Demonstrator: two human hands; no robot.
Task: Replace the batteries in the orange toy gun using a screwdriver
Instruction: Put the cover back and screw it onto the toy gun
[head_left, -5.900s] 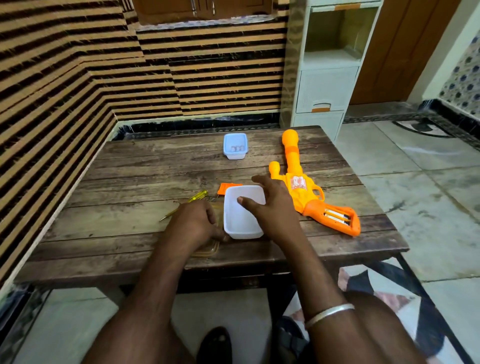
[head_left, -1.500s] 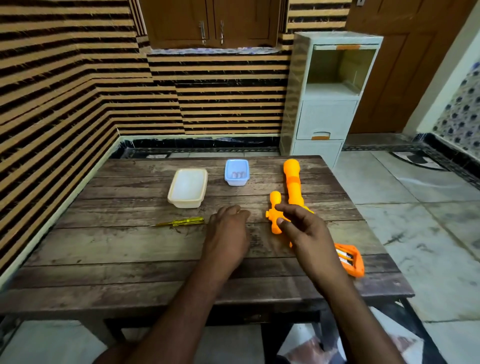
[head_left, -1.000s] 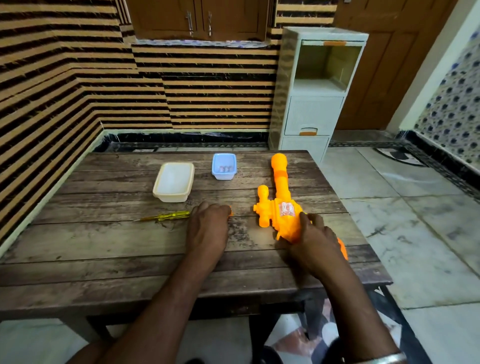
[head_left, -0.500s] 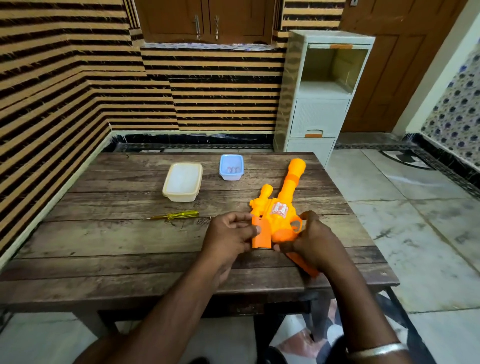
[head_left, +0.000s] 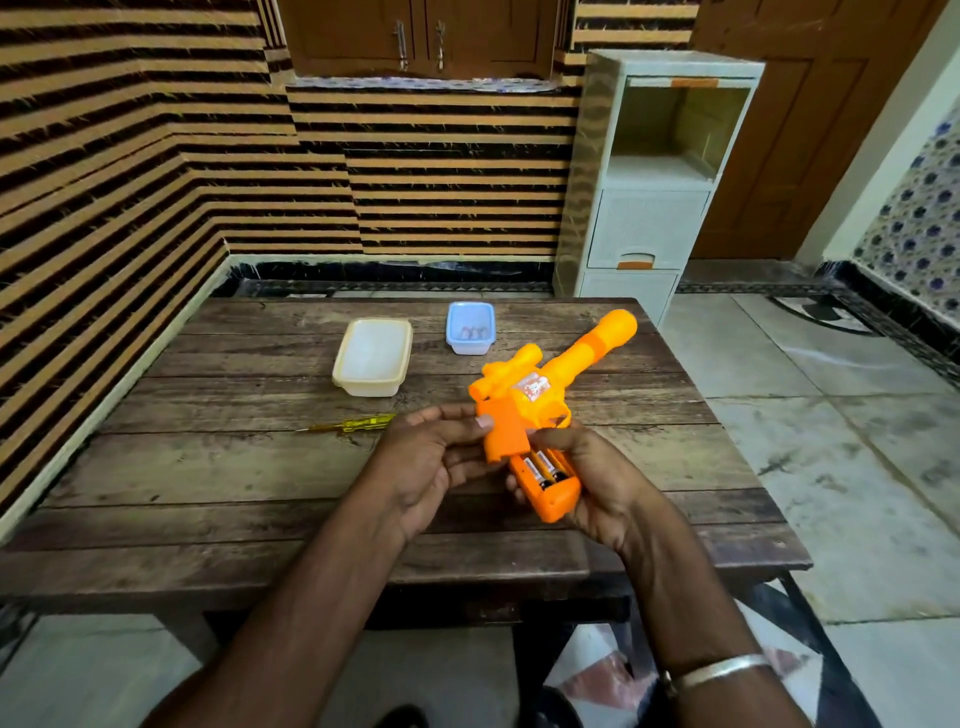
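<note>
Orange toy gun (head_left: 540, 400) is hovering above the table (head_left: 208, 467), barrel aiming at one o'clock; right hand (head_left: 597, 478) is gripping its battery-filled handle, left hand (head_left: 426, 457) is pinching the cover (head_left: 506, 434) there.

Wooden table (head_left: 208, 467) w/ screwdriver (head_left: 353, 423), cream lidded box (head_left: 373, 356) & small blue tub (head_left: 470, 327) on it.

one toy gun (head_left: 540, 395), two batteries (head_left: 543, 466), one screwdriver (head_left: 353, 424), two containers (head_left: 373, 356), one table (head_left: 208, 467)

Left hand (head_left: 426, 457) and right hand (head_left: 597, 478) apparently gripping, close together
</note>
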